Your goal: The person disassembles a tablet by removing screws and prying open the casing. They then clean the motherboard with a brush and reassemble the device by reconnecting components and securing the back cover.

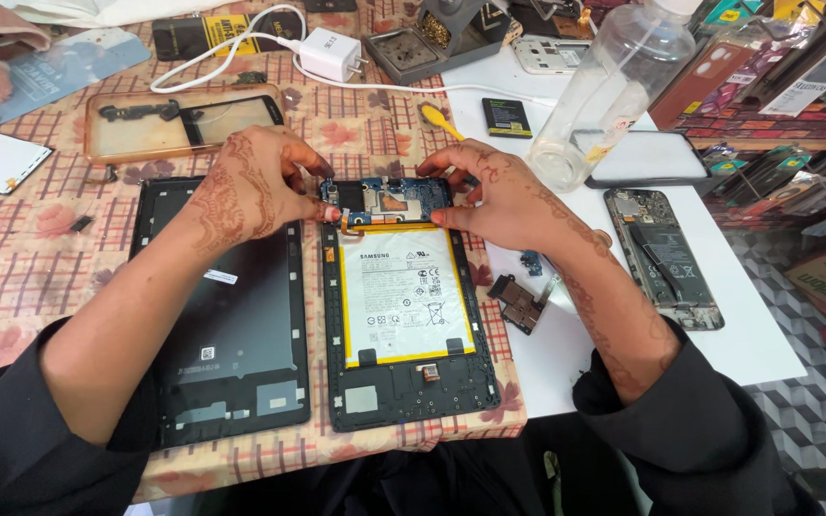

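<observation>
Two surfaces: checked floral tablecloth (40, 277) beside white tabletop (748, 334), cluttered.

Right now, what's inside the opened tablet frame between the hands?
Inside the opened tablet frame: a white battery and, above it, a blue circuit board. Left hand and right hand cover the board's ends.

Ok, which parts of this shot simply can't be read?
- Head view: where the left hand and right hand fingertips meet the circuit board of the opened tablet; the fingers cover both ends.
- Head view: whether either hand grips a tool; none shows.
- Head view: top of the clear plastic bottle, cut by the upper edge.
- Head view: small loose parts on the white table, too small to identify.
</observation>
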The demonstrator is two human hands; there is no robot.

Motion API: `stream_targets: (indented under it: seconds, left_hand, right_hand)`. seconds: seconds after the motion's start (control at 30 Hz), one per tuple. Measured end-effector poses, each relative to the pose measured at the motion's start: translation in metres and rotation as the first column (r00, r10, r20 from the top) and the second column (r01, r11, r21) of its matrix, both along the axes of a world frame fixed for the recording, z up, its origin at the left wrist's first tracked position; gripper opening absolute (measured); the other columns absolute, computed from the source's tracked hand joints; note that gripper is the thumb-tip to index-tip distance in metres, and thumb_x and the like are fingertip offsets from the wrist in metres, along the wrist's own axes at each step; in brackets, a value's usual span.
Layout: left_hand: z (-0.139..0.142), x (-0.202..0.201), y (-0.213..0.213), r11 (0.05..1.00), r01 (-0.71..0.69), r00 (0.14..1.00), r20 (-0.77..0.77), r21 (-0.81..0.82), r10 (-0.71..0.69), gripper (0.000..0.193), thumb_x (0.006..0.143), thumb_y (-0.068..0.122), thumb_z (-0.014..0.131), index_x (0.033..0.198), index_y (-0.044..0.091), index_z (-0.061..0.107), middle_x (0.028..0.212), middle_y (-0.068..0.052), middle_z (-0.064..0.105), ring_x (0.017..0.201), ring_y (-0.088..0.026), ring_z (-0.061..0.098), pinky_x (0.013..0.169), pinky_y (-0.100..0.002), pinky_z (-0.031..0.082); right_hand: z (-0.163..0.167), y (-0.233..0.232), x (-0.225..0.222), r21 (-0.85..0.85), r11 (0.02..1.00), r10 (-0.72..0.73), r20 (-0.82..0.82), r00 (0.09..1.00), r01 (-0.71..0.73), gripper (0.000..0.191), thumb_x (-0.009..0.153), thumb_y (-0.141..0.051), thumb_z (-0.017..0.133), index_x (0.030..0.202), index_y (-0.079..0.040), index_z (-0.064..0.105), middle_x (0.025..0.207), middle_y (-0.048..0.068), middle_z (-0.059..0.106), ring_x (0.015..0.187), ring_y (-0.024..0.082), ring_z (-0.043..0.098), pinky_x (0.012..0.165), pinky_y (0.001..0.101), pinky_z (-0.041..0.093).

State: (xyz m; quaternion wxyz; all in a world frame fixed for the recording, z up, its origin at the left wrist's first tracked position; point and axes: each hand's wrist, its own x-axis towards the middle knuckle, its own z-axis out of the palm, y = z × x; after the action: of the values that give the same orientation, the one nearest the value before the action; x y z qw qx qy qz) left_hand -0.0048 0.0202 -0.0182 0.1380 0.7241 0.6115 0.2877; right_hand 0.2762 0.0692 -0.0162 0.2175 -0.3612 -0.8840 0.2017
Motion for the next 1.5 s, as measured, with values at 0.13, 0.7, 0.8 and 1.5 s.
stream_targets:
  seconds: [0.13,0.7,0.8,1.5]
  left_hand:
    - [0.000,0.002,0.000,1.000,0.014,1.000,0.025,-0.004,-0.014,0.048,0.059,0.021,0.097,0.103,0.008,0.079,0.080,-0.005,0.073,0.072,-0.016,0.070,0.069,-0.031,0.055]
    - [-0.005,0.011,-0.006,0.863,0.402,0.915,-0.143,0.306,-0.376,0.026,0.087,0.001,0.065,0.112,0.002,0.073,0.122,-0.013,0.069,0.114,-0.032,0.065,0.098,-0.040,0.051]
    - [-0.008,0.012,-0.008,0.862,0.437,0.892,-0.243,0.256,-0.381,0.037,0.080,-0.008,0.057,0.113,0.002,0.071,0.123,-0.010,0.069,0.116,-0.034,0.063,0.100,-0.040,0.050]
    - [-0.001,0.020,-0.012,0.911,0.392,0.840,-0.453,0.127,-0.298,0.046,0.074,-0.004,0.060,0.116,0.010,0.073,0.130,-0.001,0.066,0.125,-0.028,0.056,0.105,-0.042,0.043]
  right_hand:
    - [-0.001,0.001,0.001,-0.023,1.000,-0.006,0.016,1.000,0.006,0.050,0.077,-0.015,0.086,0.123,-0.018,0.067,0.111,0.001,0.067,0.096,0.014,0.064,0.079,0.0305,0.054]
    - [-0.001,-0.006,-0.006,0.225,0.966,0.153,-0.088,0.984,-0.130,0.018,0.094,-0.008,0.070,0.112,-0.007,0.071,0.109,0.006,0.070,0.096,0.022,0.071,0.082,0.0329,0.056]
    - [-0.004,-0.008,-0.009,0.238,0.963,0.151,-0.092,0.984,-0.125,0.021,0.091,-0.003,0.067,0.111,-0.006,0.072,0.112,0.007,0.069,0.099,0.025,0.070,0.086,0.0336,0.056]
    - [-0.001,-0.018,-0.012,0.305,0.920,0.256,0.012,0.967,-0.248,0.033,0.087,0.007,0.061,0.106,-0.014,0.078,0.107,0.002,0.075,0.096,0.021,0.073,0.087,0.0324,0.058]
